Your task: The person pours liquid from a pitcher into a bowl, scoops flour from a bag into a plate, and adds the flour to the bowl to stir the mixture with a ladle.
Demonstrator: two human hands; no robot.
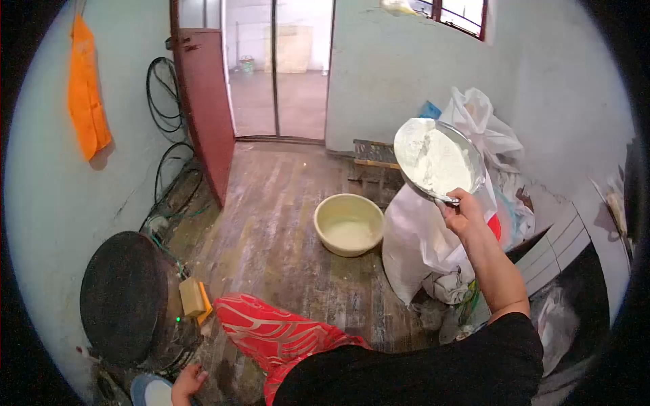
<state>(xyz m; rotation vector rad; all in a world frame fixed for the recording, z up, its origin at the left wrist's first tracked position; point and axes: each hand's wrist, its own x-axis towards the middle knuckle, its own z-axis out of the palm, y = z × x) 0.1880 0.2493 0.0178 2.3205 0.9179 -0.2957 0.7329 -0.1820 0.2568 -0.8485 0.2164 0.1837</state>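
Floor, brown and wood-patterned (271,216), one; open boards run from the doorway down past the basin's left side. Door, dark red (203,101), one, standing open. Disc, black, round and broad (122,298), one, at the left wall. Sack, white, large (413,237), one, its left edge just beside the basin. Basin, cream, round, plastic (349,233), one, on the floor. Bowl, round, metal (482,177), one, held up above the sack area, heaped with white powder (443,159); it lies beyond the person's right hand (462,211), its near rim pinched between thumb and fingers. Bowl, blue-rimmed (140,391), one, cut off at the lower edge. Left hand (189,383), one, low beside it, fingers partly curled; whether they grip anything, cannot tell. Block, tan, rectangular (191,298), one, beside the disc.
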